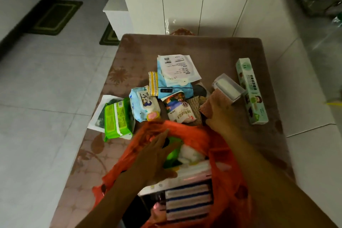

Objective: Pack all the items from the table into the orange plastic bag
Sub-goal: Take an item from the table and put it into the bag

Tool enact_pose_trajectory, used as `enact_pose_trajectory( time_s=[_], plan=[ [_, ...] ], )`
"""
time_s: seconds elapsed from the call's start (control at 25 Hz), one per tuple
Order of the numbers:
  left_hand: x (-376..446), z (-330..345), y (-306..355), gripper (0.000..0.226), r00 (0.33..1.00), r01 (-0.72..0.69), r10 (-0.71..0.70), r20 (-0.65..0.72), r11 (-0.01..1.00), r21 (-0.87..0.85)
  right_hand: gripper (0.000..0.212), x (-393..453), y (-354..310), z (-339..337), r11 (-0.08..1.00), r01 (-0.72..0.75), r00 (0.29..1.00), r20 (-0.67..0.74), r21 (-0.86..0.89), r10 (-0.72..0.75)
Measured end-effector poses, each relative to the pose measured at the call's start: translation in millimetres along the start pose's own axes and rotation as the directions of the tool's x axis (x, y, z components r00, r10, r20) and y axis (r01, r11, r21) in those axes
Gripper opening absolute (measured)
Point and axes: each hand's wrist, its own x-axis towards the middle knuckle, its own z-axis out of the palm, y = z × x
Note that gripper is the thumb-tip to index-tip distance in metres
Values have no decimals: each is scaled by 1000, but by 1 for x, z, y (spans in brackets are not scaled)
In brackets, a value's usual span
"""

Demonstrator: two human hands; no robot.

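bag: crinkly orange plastic bag (218,146), near centre, solid orange, no print seen
in bag: striped flat pack (188,202), blue & white bands; sth bright green beside white stuff further in
table: brown tabletop (194,46) w/ faint floral/leaf pattern, lighter brown
left pack: lime-green soft wipes pack (116,118), yellow-green label, white barcode patch
mid pack: pale-blue & white tissue pack (143,103), cartoon print, pink tab on yellow
rice-like pouch: white pouch (178,107), multicolour picture, red text
far: light-blue flat packet (174,87) under white printed sheet, black text
right: long mint-green carton (251,90), white & dark print
floor: grey-white tiles; dark-green mats far left
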Motion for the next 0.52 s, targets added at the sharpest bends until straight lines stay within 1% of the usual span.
enact_pose_trajectory(
  time_s=[0.04,0.08,0.16,0.24,0.28,0.32,0.36,0.4,0.44,0.48,0.52],
  plan=[
    [3,2,-2,93,1000,12,-12,27,1000,-2,88,6,7,10,994,38,999,19,-100,-36],
    [5,4,-3,96,999,20,-20,39,1000,-6,88,9,11,17,989,48,999,-2,-140,-48],
    [6,11,-6,101,999,38,-36,33,998,-47,73,9,16,21,997,16,994,-109,-82,-25],
    [5,16,-6,107,998,62,-60,21,994,-87,51,8,15,18,998,-22,970,-239,60,36],
    [4,17,-6,112,997,77,-75,27,993,-92,40,6,15,13,979,-42,948,-301,199,102],
    [4,15,-6,116,995,96,-94,37,991,-87,31,0,13,4,931,-44,919,-350,362,180],
    [4,14,-6,119,993,113,-109,44,990,-79,26,-11,10,-9,849,-41,897,-354,527,263],
    [6,11,-6,120,993,118,-116,34,990,-74,22,-27,7,-25,726,-14,889,-323,688,323],
    [7,9,-6,117,994,111,-111,4,991,-78,22,-47,3,-41,571,6,909,-242,821,338],
    [8,7,-6,112,995,89,-93,-40,992,-84,25,-69,0,-55,408,-9,954,-114,913,276],
    [7,5,-6,104,992,54,-65,-111,993,-102,31,-91,-3,-62,325,-71,988,23,943,151]
  ],
)
